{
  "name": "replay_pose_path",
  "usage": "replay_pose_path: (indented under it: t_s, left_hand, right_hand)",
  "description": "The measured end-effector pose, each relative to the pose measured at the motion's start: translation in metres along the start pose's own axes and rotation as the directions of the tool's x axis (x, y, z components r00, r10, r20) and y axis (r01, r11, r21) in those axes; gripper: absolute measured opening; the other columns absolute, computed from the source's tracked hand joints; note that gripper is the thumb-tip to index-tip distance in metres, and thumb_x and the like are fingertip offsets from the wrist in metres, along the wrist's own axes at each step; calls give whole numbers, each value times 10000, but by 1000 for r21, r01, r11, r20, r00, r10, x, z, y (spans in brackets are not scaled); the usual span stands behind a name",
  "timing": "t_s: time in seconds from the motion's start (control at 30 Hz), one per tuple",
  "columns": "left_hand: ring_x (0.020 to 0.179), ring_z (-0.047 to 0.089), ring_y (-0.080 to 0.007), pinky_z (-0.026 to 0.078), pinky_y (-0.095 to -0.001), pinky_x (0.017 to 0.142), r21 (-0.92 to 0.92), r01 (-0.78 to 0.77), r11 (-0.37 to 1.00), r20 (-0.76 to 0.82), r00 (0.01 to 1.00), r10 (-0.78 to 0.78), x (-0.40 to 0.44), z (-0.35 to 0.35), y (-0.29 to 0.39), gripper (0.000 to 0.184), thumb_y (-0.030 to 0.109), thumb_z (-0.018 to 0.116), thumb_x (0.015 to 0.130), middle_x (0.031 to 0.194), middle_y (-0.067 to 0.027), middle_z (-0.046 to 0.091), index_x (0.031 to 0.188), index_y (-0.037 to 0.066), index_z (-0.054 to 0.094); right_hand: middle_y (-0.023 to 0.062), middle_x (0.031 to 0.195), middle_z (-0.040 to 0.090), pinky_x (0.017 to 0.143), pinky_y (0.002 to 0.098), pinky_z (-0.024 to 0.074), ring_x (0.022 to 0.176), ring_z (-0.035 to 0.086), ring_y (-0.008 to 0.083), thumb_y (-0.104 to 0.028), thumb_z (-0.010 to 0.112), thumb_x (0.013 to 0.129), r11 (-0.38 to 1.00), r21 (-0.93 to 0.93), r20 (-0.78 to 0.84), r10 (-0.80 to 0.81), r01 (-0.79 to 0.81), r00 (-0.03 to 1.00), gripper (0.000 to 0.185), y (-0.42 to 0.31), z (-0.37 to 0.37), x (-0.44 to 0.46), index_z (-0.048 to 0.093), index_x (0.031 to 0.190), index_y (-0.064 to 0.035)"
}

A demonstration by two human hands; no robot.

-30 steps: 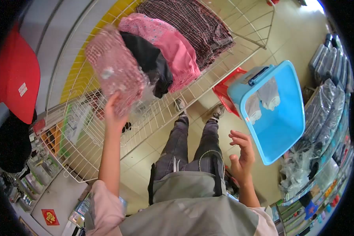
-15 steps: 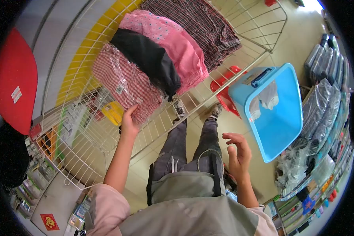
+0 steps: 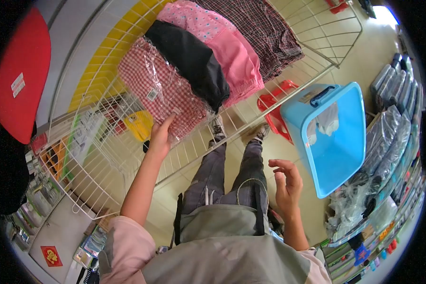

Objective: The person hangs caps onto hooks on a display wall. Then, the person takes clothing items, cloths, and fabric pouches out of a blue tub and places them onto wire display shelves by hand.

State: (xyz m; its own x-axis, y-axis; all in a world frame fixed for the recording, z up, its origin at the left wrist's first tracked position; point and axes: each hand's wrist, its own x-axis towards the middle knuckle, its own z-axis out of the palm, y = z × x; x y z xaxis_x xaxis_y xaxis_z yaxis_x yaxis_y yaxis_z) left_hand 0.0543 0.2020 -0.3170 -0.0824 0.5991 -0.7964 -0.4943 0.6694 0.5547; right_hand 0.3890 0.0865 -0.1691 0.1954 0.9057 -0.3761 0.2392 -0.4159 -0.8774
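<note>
A red-and-white checked garment (image 3: pixel 149 80) in clear plastic lies folded in a white wire basket (image 3: pixel 92 199). My left hand (image 3: pixel 161 139) is at its near edge, thumb on top and the other fingers hidden, seemingly pinching it. Beside it lie a black folded garment (image 3: pixel 189 59), a pink garment with a dotted part (image 3: pixel 236 59) and a dark plaid garment (image 3: pixel 255 33). My right hand (image 3: pixel 287 182) hovers by my right leg, fingers loosely bent, thumb apart, holding nothing. A blue plastic bin (image 3: pixel 338 151) is just beyond it, with something whitish inside.
A red plastic stool (image 3: pixel 275 113) stands partly behind the bin. Plastic-wrapped goods (image 3: pixel 383 137) line the right side. At the left hangs a red item with a price label (image 3: pixel 21 71). A yellow object (image 3: pixel 139 125) shows through the basket wires.
The view has shifted slightly, so the garments appear a little farther right and up. My left hand stays at the checked garment's edge; my right hand barely changes.
</note>
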Motion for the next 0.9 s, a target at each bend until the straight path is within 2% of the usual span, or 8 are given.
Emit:
replay_pose_path:
  t_s: [0.23,0.33,0.4,0.5,0.57,0.67,0.77,0.9]
  left_hand:
    - [1086,571,-182,459,-354,920,122,-11,993,-92,996,22,-23,-22,-3,397,145,699,892,1195,-41,609,1252,67,550]
    - [1111,545,-172,429,-351,930,173,6,985,60,998,-17,-32,-37,3,403,195,709,891,1186,-41,598,1247,85,554]
    - [1125,544,-170,429,-366,960,189,54,981,-109,993,-34,-29,-55,4,410,216,698,903,1188,-49,593,1256,70,549]
    - [1141,540,-201,425,-403,1011,348,-168,922,-198,948,247,-44,-40,18,415,232,647,942,1208,-76,575,1277,28,513]
    - [1150,541,-221,428,-425,1022,466,-357,809,-218,840,496,-60,-12,28,395,222,606,969,1226,-100,565,1285,13,494]
    - [1198,532,-245,428,-447,1043,564,-560,607,-22,725,688,-87,38,41,337,164,529,1005,1269,-138,550,1282,-19,473]
    - [1231,524,-250,451,-442,1024,585,-645,491,69,643,763,-112,94,27,294,120,474,1021,1305,-160,540,1268,-40,472]
    - [1228,530,-252,475,-435,1000,610,-652,451,173,664,727,-143,153,-13,277,98,446,1024,1315,-166,541,1258,-47,473]
  right_hand:
    - [123,1104,667,868,321,480,1026,633,207,-11,517,906,999,-46,31,-10,12,999,236,10,-12,-4,597,1128,8]
    - [131,1062,688,854,327,497,946,650,217,-68,657,896,999,-39,-50,-22,20,999,236,14,-24,-7,629,1120,-1]
    - [122,1043,694,850,321,498,914,655,216,-55,661,888,1000,10,-110,-10,11,994,222,17,-36,-7,633,1103,-7]
    - [118,1038,693,840,311,496,912,652,203,-43,657,885,995,-82,-223,-65,48,973,217,28,-70,-9,633,1097,-4]
    - [115,1019,703,808,296,495,907,652,183,-42,633,902,991,-128,-328,-85,45,941,181,44,-98,-9,638,1077,3]
    - [134,992,704,777,300,511,885,667,207,-77,633,920,975,-214,-462,-50,-57,885,170,86,-146,5,639,1060,19]
    - [159,1021,699,800,340,525,940,675,269,-142,674,902,939,-207,-475,150,-275,867,236,143,-189,29,640,1060,30]
    - [219,1175,636,929,452,476,1108,600,365,-288,720,849,832,-477,-346,116,-282,931,470,255,-216,67,588,1175,23]
